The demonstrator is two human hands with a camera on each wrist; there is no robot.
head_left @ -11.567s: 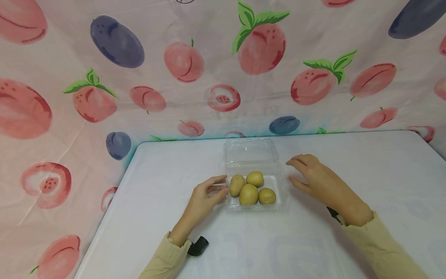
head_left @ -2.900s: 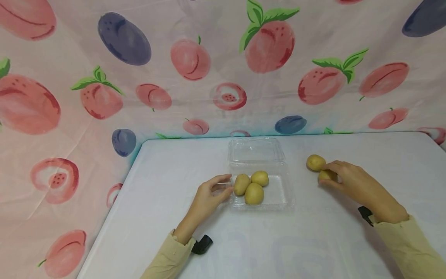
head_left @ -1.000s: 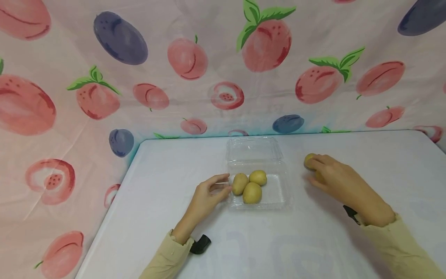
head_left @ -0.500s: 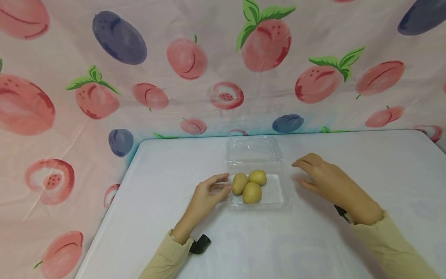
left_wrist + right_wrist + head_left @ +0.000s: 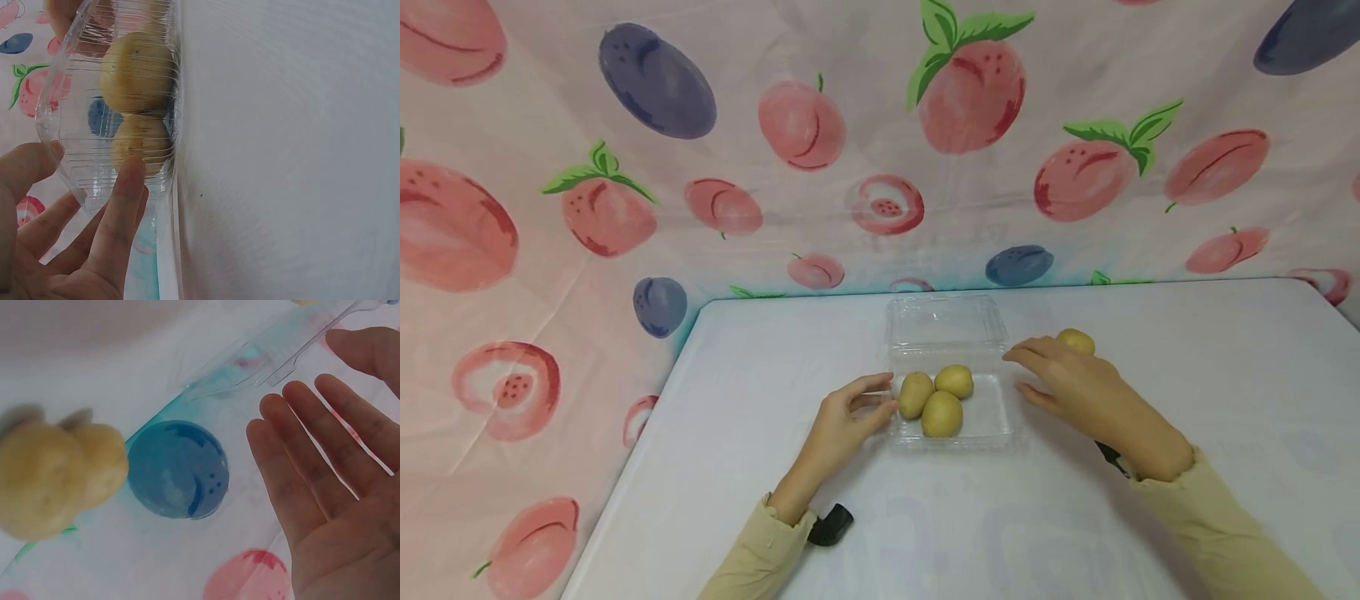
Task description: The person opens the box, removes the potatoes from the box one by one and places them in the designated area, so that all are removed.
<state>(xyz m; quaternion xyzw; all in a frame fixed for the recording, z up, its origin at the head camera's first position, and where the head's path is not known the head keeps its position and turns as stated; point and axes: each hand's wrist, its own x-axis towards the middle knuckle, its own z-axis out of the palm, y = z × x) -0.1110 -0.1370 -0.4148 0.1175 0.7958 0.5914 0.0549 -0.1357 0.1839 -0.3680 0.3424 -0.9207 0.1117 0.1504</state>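
Note:
In the head view three potatoes [image 5: 942,415] lie in the left part of a clear plastic clamshell box [image 5: 988,414], whose lid [image 5: 946,322] is folded back. My left hand [image 5: 841,432] rests against the box's left side; in the left wrist view its fingertips touch the ribbed wall, fingers spread. My right hand [image 5: 1078,392] hovers just right of the box with nothing in it, and the right wrist view has its fingers [image 5: 300,469] straight. Beyond it, one potato [image 5: 1077,341] shows on the table; the right wrist view reveals a second potato [image 5: 103,465] beside it.
The white-covered table [image 5: 1000,517] runs back to a curtain [image 5: 880,108] printed with peaches and plums. Black wrist devices [image 5: 831,526] are worn at both cuffs.
Earlier the box held a fourth potato. My right hand set it beside the one on the table, let go and moved left to the box. My left hand stayed put.

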